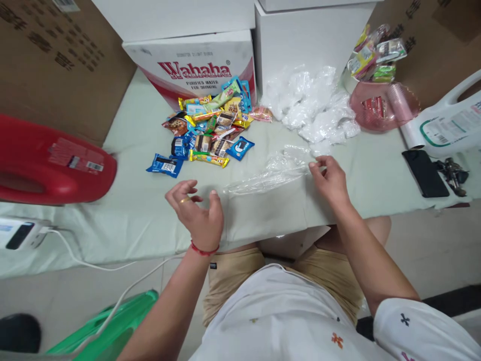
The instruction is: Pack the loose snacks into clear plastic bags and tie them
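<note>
A clear plastic bag (268, 175) stretches flat above the pale green tablecloth. At its right end, the thumb and fingers of my right hand (330, 181) are pinched on its edge. My left hand (198, 213), with a ring and a red wrist cord, is near the bag's other end. Its fingers are curled but apart from the thumb, and nothing shows between them. Beyond the bag lies a pile of wrapped snacks (210, 125) in blue, yellow and brown packets. To the right of the pile is a heap of crumpled clear bags (310, 108).
A Wahaha carton (203, 62) and white boxes (296, 40) stand behind. At left are a red container (56, 160) and a white device (22, 233) with a cable. On the right are a pink bowl (361, 113), a white jug (451, 125), a phone (425, 173) and keys (454, 176).
</note>
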{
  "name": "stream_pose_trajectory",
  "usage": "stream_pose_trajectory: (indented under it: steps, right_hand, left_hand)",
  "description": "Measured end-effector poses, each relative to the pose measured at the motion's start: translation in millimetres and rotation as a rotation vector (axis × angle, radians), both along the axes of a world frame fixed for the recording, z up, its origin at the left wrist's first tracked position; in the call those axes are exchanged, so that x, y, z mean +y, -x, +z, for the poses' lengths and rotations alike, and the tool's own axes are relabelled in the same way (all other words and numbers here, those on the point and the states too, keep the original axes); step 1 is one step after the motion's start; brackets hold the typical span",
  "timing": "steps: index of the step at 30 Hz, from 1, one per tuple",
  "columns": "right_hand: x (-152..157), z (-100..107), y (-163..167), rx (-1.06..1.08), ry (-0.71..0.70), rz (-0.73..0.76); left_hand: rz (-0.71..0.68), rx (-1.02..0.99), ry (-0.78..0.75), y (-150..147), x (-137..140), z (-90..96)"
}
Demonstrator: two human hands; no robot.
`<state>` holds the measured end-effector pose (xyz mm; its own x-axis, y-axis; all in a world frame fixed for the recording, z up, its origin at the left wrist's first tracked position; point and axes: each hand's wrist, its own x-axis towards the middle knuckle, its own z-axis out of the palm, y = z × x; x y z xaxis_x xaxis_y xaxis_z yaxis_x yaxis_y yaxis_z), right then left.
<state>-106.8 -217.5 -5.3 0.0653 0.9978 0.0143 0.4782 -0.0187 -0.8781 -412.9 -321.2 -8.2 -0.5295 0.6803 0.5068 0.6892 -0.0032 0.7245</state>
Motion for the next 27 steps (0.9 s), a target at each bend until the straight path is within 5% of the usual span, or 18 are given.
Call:
stream_pose_trajectory:
  steps: [2,5,8,14,17,23,27]
  right_hand:
    - [-5,8,6,-0.180,-0.245,0.046]
    - [-6,14,25,-0.257,-0.337,0.373]
    - [5,8,44,-0.237,-0.279,0.607]
    - [5,2,30,-0.034,-0.287,0.669]
    - [-11,5,9,0.064,-0.294,0.689]
    - [-35,-6,-18,0.071,-0.263,0.632]
    - [-45,-19,-32,0.061,-0.266,0.595]
  left_hand:
    - [-0.234,0.202,-0.098,-9,-6,7.8]
    - [-0.587,0.361,0.032,-22,-3,10.1]
    - [-0.605,0.381,0.269,-28,13,1.0]
    - [-0.601,0.274,0.623,-15,38,-19.8]
    - [-0.682,0.192,0.582,-5,39,-22.1]
    - [-0.835,0.067,0.268,13,37,-13.9]
    - [-0.839,0.079,0.234,32,27,-8.3]
